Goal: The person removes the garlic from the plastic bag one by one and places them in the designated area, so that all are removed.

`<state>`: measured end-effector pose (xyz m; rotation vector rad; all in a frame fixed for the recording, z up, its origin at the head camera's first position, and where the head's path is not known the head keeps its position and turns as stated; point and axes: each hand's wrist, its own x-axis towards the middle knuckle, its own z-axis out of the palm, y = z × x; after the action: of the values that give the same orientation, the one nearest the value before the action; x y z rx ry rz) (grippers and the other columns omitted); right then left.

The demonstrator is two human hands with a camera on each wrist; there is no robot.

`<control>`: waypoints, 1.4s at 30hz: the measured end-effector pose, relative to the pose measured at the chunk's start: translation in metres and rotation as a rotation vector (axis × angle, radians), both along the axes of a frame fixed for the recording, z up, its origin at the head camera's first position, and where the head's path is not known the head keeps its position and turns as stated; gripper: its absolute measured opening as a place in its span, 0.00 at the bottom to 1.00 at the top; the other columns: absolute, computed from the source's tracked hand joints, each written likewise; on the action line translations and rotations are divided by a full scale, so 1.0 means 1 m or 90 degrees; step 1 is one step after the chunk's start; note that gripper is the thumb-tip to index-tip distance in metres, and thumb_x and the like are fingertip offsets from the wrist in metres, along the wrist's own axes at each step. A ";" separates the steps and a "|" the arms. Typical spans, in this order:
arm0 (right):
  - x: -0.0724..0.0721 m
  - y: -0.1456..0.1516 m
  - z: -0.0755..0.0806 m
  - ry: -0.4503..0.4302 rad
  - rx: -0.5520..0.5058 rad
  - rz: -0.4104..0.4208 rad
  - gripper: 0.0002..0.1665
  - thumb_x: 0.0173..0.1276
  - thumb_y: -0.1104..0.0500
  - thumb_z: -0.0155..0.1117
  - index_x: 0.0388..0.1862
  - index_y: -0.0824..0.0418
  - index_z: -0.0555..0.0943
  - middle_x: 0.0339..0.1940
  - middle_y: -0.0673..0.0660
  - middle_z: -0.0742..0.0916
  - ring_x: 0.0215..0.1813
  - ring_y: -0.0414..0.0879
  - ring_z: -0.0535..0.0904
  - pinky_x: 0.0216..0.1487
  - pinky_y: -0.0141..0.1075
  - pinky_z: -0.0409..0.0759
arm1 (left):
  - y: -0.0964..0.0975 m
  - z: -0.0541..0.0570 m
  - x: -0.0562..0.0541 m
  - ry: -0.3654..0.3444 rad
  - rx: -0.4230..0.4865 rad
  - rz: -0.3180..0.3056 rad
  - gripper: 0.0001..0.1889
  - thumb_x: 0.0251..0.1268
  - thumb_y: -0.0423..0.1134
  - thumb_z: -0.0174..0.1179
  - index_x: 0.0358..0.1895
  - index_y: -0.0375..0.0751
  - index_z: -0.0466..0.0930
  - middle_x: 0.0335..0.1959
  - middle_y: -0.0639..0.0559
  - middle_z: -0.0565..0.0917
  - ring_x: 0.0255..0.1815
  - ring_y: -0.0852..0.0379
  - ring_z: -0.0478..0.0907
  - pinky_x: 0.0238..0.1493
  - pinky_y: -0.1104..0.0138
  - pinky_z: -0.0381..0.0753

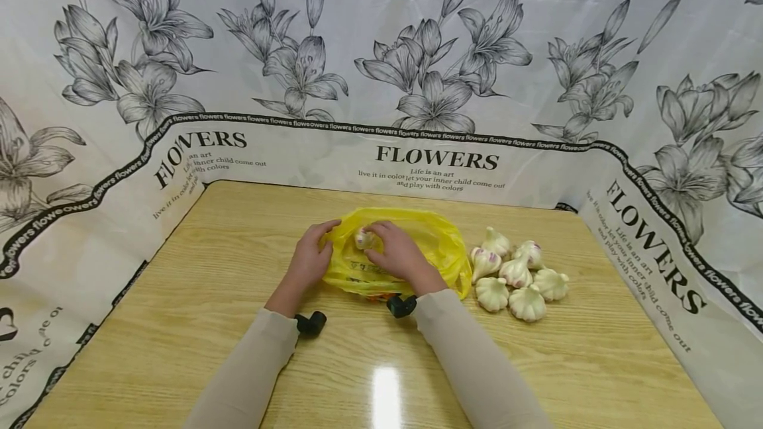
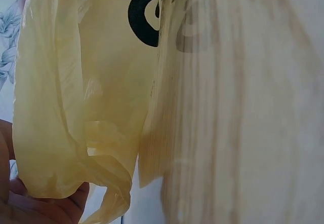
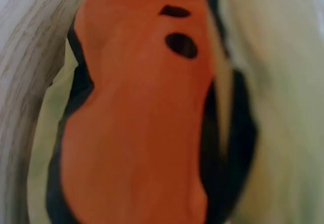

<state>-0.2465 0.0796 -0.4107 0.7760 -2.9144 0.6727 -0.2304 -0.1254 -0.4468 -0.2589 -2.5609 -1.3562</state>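
Note:
A yellow plastic bag lies on the table with its mouth spread open. In the head view my left hand is at the bag's left edge; the left wrist view shows its fingers curled round the yellow plastic. My right hand reaches over the bag's mouth, thumb and fingers gripping a garlic bulb near the left side. Close up in the right wrist view is the bag's orange and black print; neither the right hand nor the bulb shows there.
Several white garlic bulbs lie grouped to the right of the bag. The wooden table runs back to a flower-printed cloth, which also hangs at both sides. A black wrist mount sits by the left cuff, another by the right.

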 end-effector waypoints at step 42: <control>-0.020 -0.017 -0.010 -0.052 0.075 -0.010 0.21 0.62 0.52 0.67 0.52 0.57 0.76 0.53 0.58 0.80 0.48 0.50 0.78 0.52 0.44 0.78 | -0.002 0.001 -0.002 -0.016 -0.001 -0.005 0.23 0.73 0.31 0.48 0.68 0.51 0.69 0.61 0.44 0.74 0.66 0.47 0.70 0.69 0.51 0.68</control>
<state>-0.2662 0.0630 -0.4203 0.7529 -3.0545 0.5493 -0.2321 -0.1271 -0.4462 -0.2545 -2.5842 -1.3700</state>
